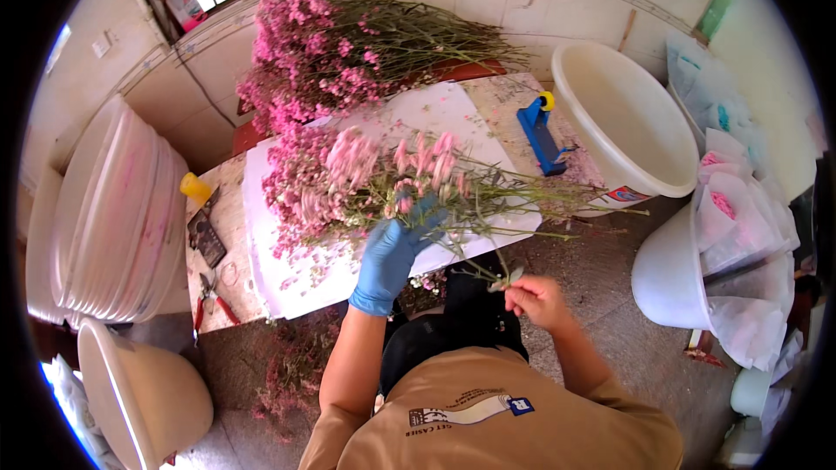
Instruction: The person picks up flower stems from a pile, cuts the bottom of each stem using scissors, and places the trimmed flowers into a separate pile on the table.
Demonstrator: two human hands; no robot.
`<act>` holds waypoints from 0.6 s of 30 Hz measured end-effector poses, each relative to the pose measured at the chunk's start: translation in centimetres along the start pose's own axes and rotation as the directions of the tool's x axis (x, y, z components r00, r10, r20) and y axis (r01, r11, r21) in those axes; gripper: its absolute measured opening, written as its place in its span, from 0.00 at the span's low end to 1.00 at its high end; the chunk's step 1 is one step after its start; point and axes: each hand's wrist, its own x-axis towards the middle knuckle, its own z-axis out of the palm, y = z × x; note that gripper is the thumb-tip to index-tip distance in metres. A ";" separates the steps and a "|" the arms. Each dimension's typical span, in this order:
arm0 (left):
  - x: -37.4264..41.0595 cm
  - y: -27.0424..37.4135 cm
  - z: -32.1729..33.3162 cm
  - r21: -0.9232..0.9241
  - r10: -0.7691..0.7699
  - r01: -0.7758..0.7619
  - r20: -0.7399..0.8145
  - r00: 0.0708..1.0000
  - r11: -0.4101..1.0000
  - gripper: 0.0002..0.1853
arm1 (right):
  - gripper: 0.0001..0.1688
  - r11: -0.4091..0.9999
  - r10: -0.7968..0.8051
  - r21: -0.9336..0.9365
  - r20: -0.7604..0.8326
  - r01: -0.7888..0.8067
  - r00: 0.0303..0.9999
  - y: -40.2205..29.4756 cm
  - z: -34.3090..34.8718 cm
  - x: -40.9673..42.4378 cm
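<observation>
My left hand (385,261), in a blue glove, has its fingers around a flower stem with pale pink blooms (353,160). The blooms are blurred. They hover over a loose pile of pink flowers (294,176) lying on white sheets, stems pointing right. My bare right hand (539,301) pinches leafy green stem ends (499,274) between thumb and fingertips, in front of the table's edge. Whether these stem ends belong to the spray in my left hand cannot be told amid the tangle. White paper (464,108) under the flowers carries scattered petals.
A large bundle of pink flowers (294,32) lies at the back. A blue tape dispenser (541,137) stands near a white tub (620,117). Red-handled pruning shears (212,303) lie at left by stacked tubs (117,222). Wrapped bouquets (738,209) fill a right-hand tub.
</observation>
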 end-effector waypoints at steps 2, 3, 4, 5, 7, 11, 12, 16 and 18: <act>1.2 -0.3 0.8 0.005 0.075 -0.074 -0.045 0.996 0.997 0.31 | 0.08 0.997 0.063 0.044 0.016 -0.063 0.998 1.8 -0.4 -1.4; 0.8 -0.5 2.1 -0.001 0.069 -0.069 -0.034 0.997 0.998 0.28 | 0.09 0.991 0.086 0.100 0.060 -0.092 0.994 2.3 -0.6 -1.9; 0.3 -0.8 3.5 -0.009 0.060 -0.060 -0.022 0.998 0.998 0.26 | 0.11 0.981 0.105 0.154 0.107 -0.121 0.989 2.6 -0.9 -2.3; -0.5 -1.8 3.3 0.013 0.055 -0.055 -0.023 0.998 0.998 0.25 | 0.13 0.984 0.075 0.150 0.141 -0.096 0.987 2.3 -1.0 -2.3; -2.4 -3.7 2.0 0.145 0.012 -0.008 -0.031 0.999 0.989 0.23 | 0.19 0.986 0.030 0.155 0.214 -0.064 0.976 1.3 -0.5 -1.9; -3.8 -6.1 -3.4 0.813 -0.081 -0.106 0.185 0.979 0.572 0.27 | 0.40 0.973 -0.180 -0.051 0.433 0.223 0.883 -0.7 1.3 1.3; -4.2 -5.2 -2.5 0.766 -0.120 0.015 0.081 0.989 0.643 0.28 | 0.30 0.961 -0.244 0.222 0.383 0.167 0.891 -0.5 2.8 1.7; -4.7 -1.8 -1.8 0.589 -0.210 0.245 -0.127 0.969 0.770 0.23 | 0.11 0.940 -0.129 0.338 0.235 0.044 0.963 0.9 4.6 2.3; -4.4 -0.2 -0.3 0.684 -0.203 0.253 -0.154 0.967 0.684 0.21 | 0.19 0.962 -0.238 -0.117 0.071 0.245 0.969 3.2 4.3 3.6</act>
